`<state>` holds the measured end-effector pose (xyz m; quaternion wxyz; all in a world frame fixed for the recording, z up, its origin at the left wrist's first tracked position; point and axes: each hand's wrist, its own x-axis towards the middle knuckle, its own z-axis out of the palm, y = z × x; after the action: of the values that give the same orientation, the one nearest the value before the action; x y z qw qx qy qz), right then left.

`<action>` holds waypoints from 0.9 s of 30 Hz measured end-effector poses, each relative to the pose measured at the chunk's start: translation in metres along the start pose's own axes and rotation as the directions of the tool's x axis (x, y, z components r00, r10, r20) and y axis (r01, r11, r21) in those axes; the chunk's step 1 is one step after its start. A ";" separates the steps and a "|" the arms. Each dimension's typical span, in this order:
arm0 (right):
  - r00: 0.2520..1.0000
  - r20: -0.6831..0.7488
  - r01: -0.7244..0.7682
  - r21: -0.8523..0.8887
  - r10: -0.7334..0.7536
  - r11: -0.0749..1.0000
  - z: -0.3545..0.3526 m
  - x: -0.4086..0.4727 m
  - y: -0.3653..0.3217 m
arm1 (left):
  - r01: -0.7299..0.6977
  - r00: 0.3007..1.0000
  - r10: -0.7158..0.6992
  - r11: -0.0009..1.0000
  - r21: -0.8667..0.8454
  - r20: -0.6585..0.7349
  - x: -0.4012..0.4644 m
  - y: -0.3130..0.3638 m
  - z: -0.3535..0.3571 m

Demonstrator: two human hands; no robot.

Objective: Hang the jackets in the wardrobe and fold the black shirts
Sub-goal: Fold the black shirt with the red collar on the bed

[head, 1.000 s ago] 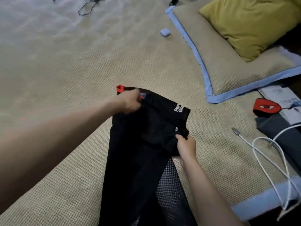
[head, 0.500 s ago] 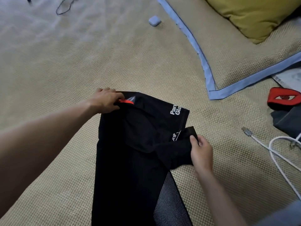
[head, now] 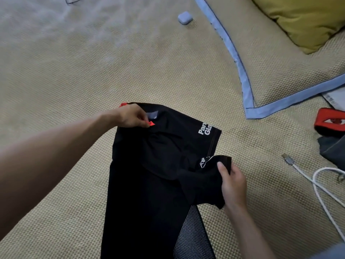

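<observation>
A black shirt (head: 149, 184) with white lettering on one sleeve and red trim at the collar lies lengthwise on the beige woven bed cover (head: 74, 81), its lower end running out of the bottom of the view. My left hand (head: 130, 116) pinches the collar at the shirt's far left corner. My right hand (head: 231, 184) grips the other sleeve, which is folded in over the body on the right side. A mesh panel shows at the bottom beside my right forearm.
A small pale blue case (head: 185, 17) lies far ahead. A blue-edged beige mat (head: 248, 94) with a yellow pillow (head: 306, 21) sits at the upper right. A red-and-black item (head: 330, 121), dark cloth (head: 334, 150) and a white cable (head: 317, 184) lie at the right.
My right hand has carried the sleeve a little outward and toward me. My left hand keeps its hold on the collar, and the view has tilted down and closer.
</observation>
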<state>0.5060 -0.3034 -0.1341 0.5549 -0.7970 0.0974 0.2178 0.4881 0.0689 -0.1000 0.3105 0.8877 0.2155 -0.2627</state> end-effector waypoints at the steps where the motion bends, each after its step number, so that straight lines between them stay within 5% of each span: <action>1: 1.000 -0.005 0.029 0.019 -0.029 0.999 -0.001 0.002 -0.003 | 0.021 1.000 -0.018 0.989 -0.144 0.020 -0.003 -0.002 -0.002; 5: 0.996 0.001 0.085 0.061 -0.086 0.994 0.005 0.009 -0.022 | 0.103 0.995 -0.081 0.811 -0.576 0.063 -0.029 -0.023 -0.028; 10: 0.991 0.042 0.121 0.129 -0.128 0.984 0.023 0.019 -0.057 | 0.102 0.980 -0.201 0.523 -0.846 -0.006 -0.044 -0.045 -0.048; 13: 0.988 -0.041 0.154 0.101 -0.150 0.983 0.043 0.040 -0.066 | 0.056 0.956 -0.283 0.451 -0.891 -0.082 -0.037 -0.044 -0.052; 18: 0.990 -0.085 0.106 -0.086 -0.113 0.991 0.070 0.079 -0.053 | 0.033 0.781 -0.474 0.683 -0.730 -0.408 -0.014 -0.034 -0.042; 23: 0.984 -0.099 0.125 -0.197 -0.146 0.972 0.069 0.080 -0.051 | 0.154 0.706 -0.522 0.773 -0.616 -0.479 0.008 -0.028 -0.021; 27: 0.995 -0.024 0.090 -0.129 -0.094 0.987 0.060 0.062 -0.052 | 0.253 0.633 -0.398 0.917 -0.309 -0.664 0.000 -0.022 -0.004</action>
<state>0.5675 -0.2232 -0.1357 0.5106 -0.8378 0.0547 0.1856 0.4776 0.0870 -0.1073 0.2311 0.8317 0.4997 0.0723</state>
